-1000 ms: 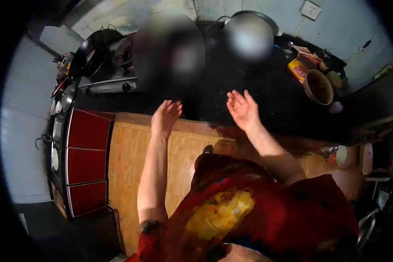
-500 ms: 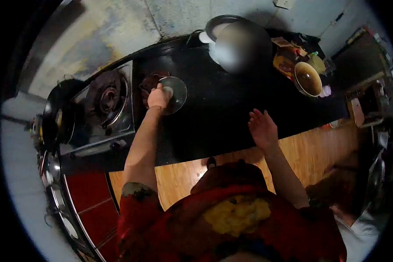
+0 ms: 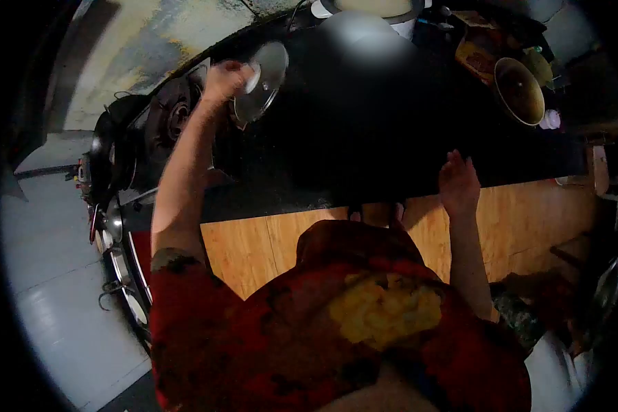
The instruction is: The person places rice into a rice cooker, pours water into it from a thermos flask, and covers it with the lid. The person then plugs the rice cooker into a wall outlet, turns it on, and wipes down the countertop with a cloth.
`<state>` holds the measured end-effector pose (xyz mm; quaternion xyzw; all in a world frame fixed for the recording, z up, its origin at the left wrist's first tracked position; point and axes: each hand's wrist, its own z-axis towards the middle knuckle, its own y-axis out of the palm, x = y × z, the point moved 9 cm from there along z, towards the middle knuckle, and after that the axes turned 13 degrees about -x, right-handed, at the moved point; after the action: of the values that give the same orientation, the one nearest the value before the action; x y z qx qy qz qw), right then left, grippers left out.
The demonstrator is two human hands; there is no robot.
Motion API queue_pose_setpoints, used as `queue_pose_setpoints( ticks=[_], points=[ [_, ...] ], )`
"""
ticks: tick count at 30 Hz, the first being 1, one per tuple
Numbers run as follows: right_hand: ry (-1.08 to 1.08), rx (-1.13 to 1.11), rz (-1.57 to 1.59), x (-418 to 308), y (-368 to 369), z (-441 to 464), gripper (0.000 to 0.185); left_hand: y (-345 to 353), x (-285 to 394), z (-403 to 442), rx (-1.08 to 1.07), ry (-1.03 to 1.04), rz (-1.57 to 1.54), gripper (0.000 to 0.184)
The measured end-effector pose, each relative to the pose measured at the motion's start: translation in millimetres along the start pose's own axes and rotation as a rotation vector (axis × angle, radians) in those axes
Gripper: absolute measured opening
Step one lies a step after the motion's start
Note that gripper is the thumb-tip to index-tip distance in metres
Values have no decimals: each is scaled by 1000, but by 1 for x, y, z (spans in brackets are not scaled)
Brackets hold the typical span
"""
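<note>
My left hand (image 3: 225, 81) is closed on the pale knob of a round glass lid (image 3: 273, 74) with a metal rim. The lid is tilted on edge above the black countertop (image 3: 364, 154), beside the gas stove (image 3: 173, 120). Over the front edge of the counter, my right hand (image 3: 460, 182) is held with its fingers stretched out and nothing in it.
A large bowl (image 3: 520, 90) with a brownish inside stands at the right, near a packet (image 3: 475, 60) and small items. At the back is a white pot-like appliance (image 3: 405, 27) with a dark rim, partly covered by a blurred patch. A black wok (image 3: 106, 147) sits far left.
My left hand has raised the lid off the counter and tipped it on edge. The view has shifted, and my right hand stays open near the counter's edge.
</note>
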<state>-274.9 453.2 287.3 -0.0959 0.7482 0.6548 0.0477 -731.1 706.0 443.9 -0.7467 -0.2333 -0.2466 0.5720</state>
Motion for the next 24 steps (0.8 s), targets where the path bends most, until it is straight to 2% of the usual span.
queue_pose_setpoints(
  ticks=[1, 4, 6, 9, 11, 13, 14, 17, 18, 21, 24],
  points=[
    [9, -26, 26, -2, -3, 3, 29, -11, 53, -27, 4, -45, -86, 47],
    [-74, 41, 3, -11, -19, 4, 29, -43, 100, -13, 14, 76, -283, 46],
    [-38, -1, -21, -10, -20, 1, 28, -37, 133, -1, 58, 188, -368, 48],
    [-48, -15, -3, -10, -30, 0, 28, -13, 190, 31, 16, 325, -186, 49],
    [-64, -6, 16, -9, -40, -2, 28, 21, 213, 60, -96, 379, -9, 51],
    [-70, 4, 23, -11, -56, -8, 28, 52, 223, 89, -119, 420, 126, 56],
    [-87, 34, 23, -12, -62, -11, 28, 65, 233, 97, -95, 451, 306, 59],
    [-139, 104, 9, -43, -64, -23, 29, 98, 267, 115, -33, 520, 491, 60],
    [-161, 117, -9, -51, -66, -28, 28, 103, 271, 117, -54, 485, 494, 55],
    [-171, 114, -24, -64, -73, -40, 28, 112, 263, 127, -71, 447, 426, 54],
    [-177, 133, -20, -86, -72, -42, 29, 113, 273, 136, -69, 378, 541, 54]
  ],
)
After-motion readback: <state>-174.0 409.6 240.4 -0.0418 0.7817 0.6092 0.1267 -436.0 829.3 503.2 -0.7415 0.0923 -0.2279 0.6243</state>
